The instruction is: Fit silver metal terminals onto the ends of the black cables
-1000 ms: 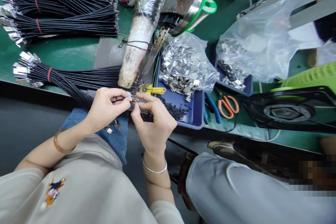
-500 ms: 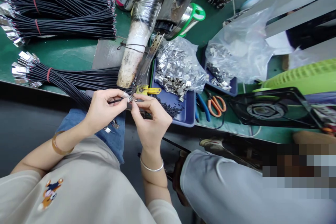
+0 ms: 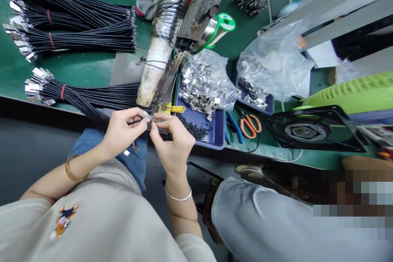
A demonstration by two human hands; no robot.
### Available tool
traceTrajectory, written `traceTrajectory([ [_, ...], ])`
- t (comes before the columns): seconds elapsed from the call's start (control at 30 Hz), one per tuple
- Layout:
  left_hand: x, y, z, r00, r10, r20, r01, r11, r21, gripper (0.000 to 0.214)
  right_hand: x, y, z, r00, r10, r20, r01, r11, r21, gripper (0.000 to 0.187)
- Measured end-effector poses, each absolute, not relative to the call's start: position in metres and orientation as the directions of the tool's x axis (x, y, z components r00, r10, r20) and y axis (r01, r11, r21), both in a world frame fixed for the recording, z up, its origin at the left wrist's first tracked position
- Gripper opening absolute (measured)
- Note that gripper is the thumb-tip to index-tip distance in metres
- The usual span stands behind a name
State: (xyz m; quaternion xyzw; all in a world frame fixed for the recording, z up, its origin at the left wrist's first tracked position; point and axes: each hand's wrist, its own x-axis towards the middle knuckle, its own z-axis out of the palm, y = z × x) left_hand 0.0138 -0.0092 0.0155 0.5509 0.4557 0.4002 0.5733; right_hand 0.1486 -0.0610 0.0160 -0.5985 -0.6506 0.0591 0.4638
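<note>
My left hand (image 3: 123, 131) is closed in a pinch on the end of a thin black wire (image 3: 135, 121) just in front of the bench edge. My right hand (image 3: 172, 141) is closed too, its fingertips pinching a small metal terminal (image 3: 152, 119) against the wire's tip. Both hands meet below the white-wrapped pipe (image 3: 153, 71) and a yellow clip (image 3: 170, 109). A bundle of black wires (image 3: 101, 95) tied with a red band lies on the bench left of my hands, metal tabs at its far end.
More wire bundles (image 3: 76, 28) lie at the back left. A blue tray (image 3: 215, 131) holds a bag of metal terminals (image 3: 205, 86); a second bag (image 3: 270, 69) sits right. Orange-handled scissors (image 3: 250, 125), a black fan (image 3: 307, 131), a green basket (image 3: 353, 94). Another person's grey-clad leg (image 3: 276, 221) is lower right.
My hands have stayed pinched together on the wire and terminal with small finger shifts. The camera view has drifted, so the bench items sit a little lower and further left.
</note>
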Motion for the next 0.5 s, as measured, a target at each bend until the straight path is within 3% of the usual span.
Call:
traceTrajectory([
  [0.5,0.0072,-0.0032,0.0141,0.317,0.948,-0.039,0.079,0.015,0.997,0.019,0.1435,-0.06,0.0169,0.305,0.861,0.407,0.6,0.158,-0.785,0.014],
])
